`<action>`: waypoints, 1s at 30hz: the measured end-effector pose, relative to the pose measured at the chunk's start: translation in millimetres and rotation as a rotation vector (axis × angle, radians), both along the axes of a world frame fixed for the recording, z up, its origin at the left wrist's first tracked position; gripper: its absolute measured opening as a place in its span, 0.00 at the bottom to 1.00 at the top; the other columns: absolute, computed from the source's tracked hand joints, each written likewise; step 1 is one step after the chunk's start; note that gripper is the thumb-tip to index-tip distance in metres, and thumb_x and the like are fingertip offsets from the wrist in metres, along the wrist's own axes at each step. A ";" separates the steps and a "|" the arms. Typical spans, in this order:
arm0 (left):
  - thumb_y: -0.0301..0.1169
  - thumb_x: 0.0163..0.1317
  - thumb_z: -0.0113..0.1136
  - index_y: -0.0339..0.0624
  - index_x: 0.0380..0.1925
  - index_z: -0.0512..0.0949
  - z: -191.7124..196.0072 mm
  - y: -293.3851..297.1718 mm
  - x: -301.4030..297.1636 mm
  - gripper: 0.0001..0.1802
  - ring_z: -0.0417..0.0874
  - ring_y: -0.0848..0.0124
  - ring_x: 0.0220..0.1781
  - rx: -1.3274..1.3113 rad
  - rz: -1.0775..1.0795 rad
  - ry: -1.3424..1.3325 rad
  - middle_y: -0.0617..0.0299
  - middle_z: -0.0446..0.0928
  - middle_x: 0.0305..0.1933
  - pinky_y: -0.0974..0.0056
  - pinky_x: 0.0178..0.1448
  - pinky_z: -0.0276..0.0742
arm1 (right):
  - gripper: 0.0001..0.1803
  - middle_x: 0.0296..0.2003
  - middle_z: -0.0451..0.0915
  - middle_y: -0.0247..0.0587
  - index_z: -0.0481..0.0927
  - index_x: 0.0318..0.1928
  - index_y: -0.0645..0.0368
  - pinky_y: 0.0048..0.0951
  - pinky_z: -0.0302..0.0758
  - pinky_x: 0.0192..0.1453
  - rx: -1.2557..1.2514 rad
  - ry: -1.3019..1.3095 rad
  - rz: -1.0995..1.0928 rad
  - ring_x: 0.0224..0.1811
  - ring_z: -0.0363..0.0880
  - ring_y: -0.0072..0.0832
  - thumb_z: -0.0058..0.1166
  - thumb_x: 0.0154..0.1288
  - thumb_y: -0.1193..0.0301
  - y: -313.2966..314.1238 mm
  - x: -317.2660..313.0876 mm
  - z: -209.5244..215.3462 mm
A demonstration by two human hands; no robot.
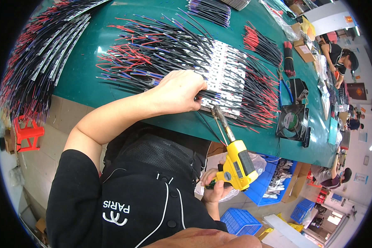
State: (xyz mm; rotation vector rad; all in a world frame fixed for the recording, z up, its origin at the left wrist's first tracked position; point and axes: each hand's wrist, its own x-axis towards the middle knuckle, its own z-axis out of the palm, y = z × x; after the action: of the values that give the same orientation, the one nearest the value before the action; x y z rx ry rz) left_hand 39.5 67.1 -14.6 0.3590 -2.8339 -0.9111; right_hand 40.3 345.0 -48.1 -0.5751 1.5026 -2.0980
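My right hand (214, 187) is wrapped round the grip of a yellow soldering gun (238, 165). Its metal tip and thin feed tube point up to the near edge of a white circuit board panel (225, 78). Closed fingers of my left hand (178, 91) hold black wires (211, 95) against that same edge, close to the tip; the fingertips are partly hidden. Rows of black wires with red and blue ends (140, 56) spread left from the panel. More black wires with red ends (262, 93) stick out on its right.
Wired board strips (66, 49) are heaped at the far left of the green table (87, 78). Wire bundles (260, 45), blue-handled pliers (286, 91) and a black fan (292, 122) lie to the right. Blue crates (240, 221) stand below. Other people (339, 62) work at the right.
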 end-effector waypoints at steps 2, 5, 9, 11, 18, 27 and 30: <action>0.31 0.40 0.65 0.33 0.28 0.76 -1.6 -0.2 0.3 0.15 0.78 0.54 0.35 -0.002 -0.003 0.017 0.51 0.76 0.30 0.56 0.40 0.73 | 0.31 0.17 0.67 0.38 0.56 0.56 0.73 0.24 0.68 0.21 -0.003 -0.010 -0.031 0.15 0.66 0.24 0.49 0.61 0.63 0.5 -1.3 0.7; 0.31 0.40 0.64 0.33 0.29 0.77 -0.8 0.3 0.1 0.15 0.78 0.54 0.35 -0.019 -0.007 0.046 0.51 0.76 0.29 0.56 0.40 0.73 | 0.32 0.17 0.67 0.38 0.56 0.56 0.73 0.23 0.67 0.20 -0.001 -0.008 -0.049 0.14 0.65 0.24 0.49 0.62 0.62 -1.1 -2.4 1.6; 0.31 0.42 0.65 0.34 0.30 0.77 -0.6 -3.1 2.9 0.15 0.78 0.53 0.36 -0.010 -0.028 0.057 0.51 0.76 0.30 0.56 0.40 0.73 | 0.33 0.16 0.67 0.37 0.55 0.57 0.73 0.22 0.67 0.19 0.017 -0.037 -0.063 0.14 0.65 0.24 0.50 0.61 0.61 -3.0 -2.1 3.3; 0.30 0.43 0.64 0.34 0.32 0.77 0.5 -8.1 7.1 0.15 0.78 0.53 0.36 -0.018 -0.051 0.092 0.50 0.76 0.31 0.56 0.41 0.73 | 0.32 0.15 0.66 0.38 0.56 0.55 0.72 0.24 0.66 0.18 0.026 0.004 -0.081 0.12 0.65 0.25 0.49 0.61 0.59 -3.6 -3.4 1.7; 0.30 0.51 0.61 0.32 0.28 0.77 20.7 -45.1 34.0 0.10 0.75 0.52 0.28 0.006 -0.197 0.074 0.46 0.72 0.22 0.56 0.33 0.68 | 0.30 0.13 0.65 0.36 0.58 0.52 0.73 0.25 0.66 0.16 0.007 0.016 -0.128 0.09 0.63 0.24 0.48 0.61 0.58 -2.8 -10.3 3.1; 0.27 0.59 0.57 0.33 0.37 0.73 86.2 -107.9 55.9 0.09 0.66 0.80 0.23 -0.153 0.187 0.175 0.64 0.68 0.21 0.72 0.28 0.64 | 0.30 0.13 0.64 0.36 0.57 0.52 0.72 0.24 0.66 0.15 -0.092 0.078 -0.195 0.09 0.62 0.23 0.47 0.63 0.58 -2.4 -27.8 -5.4; 0.30 0.64 0.51 0.35 0.42 0.73 116.2 -88.5 23.2 0.10 0.64 0.77 0.23 -0.212 0.089 0.121 0.63 0.69 0.23 0.70 0.29 0.63 | 0.33 0.14 0.65 0.37 0.54 0.55 0.71 0.26 0.67 0.17 -0.119 0.068 -0.182 0.11 0.63 0.24 0.47 0.63 0.56 2.5 -37.0 -2.6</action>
State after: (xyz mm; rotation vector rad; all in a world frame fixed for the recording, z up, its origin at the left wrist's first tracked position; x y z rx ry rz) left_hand 62.7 -21.3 101.6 0.3849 -2.7440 -0.5880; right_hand 3.3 347.5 -50.7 -0.5779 1.5253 -2.3413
